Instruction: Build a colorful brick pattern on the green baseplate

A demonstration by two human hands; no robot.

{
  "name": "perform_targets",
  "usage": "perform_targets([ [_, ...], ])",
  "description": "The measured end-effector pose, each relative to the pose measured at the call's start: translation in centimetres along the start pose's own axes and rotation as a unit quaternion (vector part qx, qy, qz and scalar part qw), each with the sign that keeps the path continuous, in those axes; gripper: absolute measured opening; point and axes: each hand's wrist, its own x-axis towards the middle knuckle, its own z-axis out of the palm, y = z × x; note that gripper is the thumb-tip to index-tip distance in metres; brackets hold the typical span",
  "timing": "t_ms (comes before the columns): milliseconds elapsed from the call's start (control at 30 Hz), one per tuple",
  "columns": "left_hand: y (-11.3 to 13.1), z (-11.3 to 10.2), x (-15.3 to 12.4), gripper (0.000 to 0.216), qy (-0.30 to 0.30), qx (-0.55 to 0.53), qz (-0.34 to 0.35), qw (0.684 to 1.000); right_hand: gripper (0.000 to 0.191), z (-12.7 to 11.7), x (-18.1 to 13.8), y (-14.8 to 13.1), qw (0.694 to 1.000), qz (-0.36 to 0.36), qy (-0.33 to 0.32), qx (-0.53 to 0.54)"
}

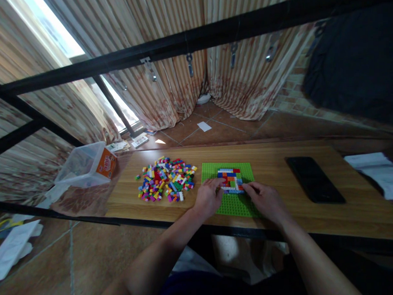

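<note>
A green studded baseplate (239, 209) lies near the front edge of the wooden table. On it sits a low, multicoloured toy brick structure (231, 180) with red, blue, orange, white and light blue bricks. My left hand (208, 197) rests at its left side, fingers bent and closed against that edge. My right hand (265, 200) holds the lower right corner between thumb and fingers. Whether a loose brick is between the fingers of either hand is too small to tell. To the left lies a spread heap of small coloured toy bricks (167, 178).
A black phone-like slab (314, 179) lies right of the baseplate on the wooden table (267, 155). Left of the table, a clear plastic tub (84, 164) with an orange label lies tipped. A dark metal bar (167, 45) crosses above, before striped curtains (169, 92).
</note>
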Motion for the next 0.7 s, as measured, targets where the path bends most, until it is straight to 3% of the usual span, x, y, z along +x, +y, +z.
perform_targets([
  [500, -0.06, -0.75, -0.01, 0.033, -0.026, -0.027, -0.007, 0.999, 0.050, 0.11, -0.06, -0.10, 1.000, -0.003, 0.013, -0.028],
  [700, -0.34, -1.07, -0.69, 0.044, 0.017, -0.088, -0.058, 0.994, 0.050, 0.12, -0.02, 0.16, 1.000, 0.006, 0.010, -0.025],
])
